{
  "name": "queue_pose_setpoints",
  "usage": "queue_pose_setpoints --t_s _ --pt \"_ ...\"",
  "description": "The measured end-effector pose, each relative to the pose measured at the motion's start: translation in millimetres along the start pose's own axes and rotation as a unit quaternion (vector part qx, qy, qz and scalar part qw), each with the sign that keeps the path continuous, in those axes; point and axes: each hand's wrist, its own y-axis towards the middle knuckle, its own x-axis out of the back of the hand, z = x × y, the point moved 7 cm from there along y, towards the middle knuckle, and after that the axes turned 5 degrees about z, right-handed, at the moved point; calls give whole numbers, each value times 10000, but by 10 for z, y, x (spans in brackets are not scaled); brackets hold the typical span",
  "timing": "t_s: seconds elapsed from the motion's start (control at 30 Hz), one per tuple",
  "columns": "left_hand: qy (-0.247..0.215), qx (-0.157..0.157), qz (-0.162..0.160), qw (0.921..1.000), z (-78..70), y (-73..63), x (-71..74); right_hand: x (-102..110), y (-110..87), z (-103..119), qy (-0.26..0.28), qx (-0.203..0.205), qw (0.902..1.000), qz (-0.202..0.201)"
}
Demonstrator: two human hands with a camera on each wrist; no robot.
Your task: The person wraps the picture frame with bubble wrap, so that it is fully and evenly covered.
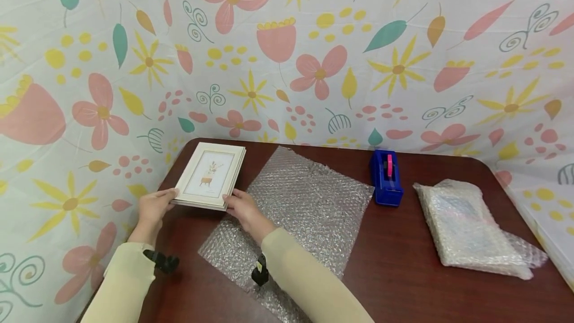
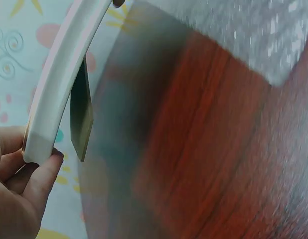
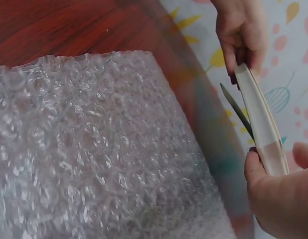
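A cream picture frame (image 1: 211, 173) with a small plant print is held at the left end of the table. My left hand (image 1: 152, 211) pinches its near left corner between thumb and fingers. The near right corner is gripped by my right hand (image 1: 245, 211). In the left wrist view the frame's edge shows side on, and a dark stand leg (image 2: 81, 119) sticks out from its back. The right wrist view shows that same leg (image 3: 237, 112) between both hands. Beside the frame, a sheet of bubble wrap (image 1: 309, 208) lies flat, partly under my right forearm.
A blue tape dispenser (image 1: 386, 183) with a pink roll stands right of the bubble wrap. Farther right lies a bubble-wrapped package (image 1: 471, 233). The brown table (image 1: 403, 283) meets a flower-patterned cloth (image 1: 314, 64) at its back and left.
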Motion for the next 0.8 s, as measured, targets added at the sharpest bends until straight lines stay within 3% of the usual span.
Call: queue_pose_setpoints --t_s 0.2,0.33,0.53,0.8 --pt "-4 -211 -171 9996 -159 -165 -36 106 -85 87 -159 98 9998 -59" --pt "-62 -399 -84 9991 -242 -258 -100 231 -164 126 -388 80 9992 -25" --pt "90 -397 310 9987 -235 -387 -274 475 -306 189 -922 124 9957 43" --pt "204 -260 1066 9937 -244 -554 -495 792 -510 340 -1162 306 9926 150"
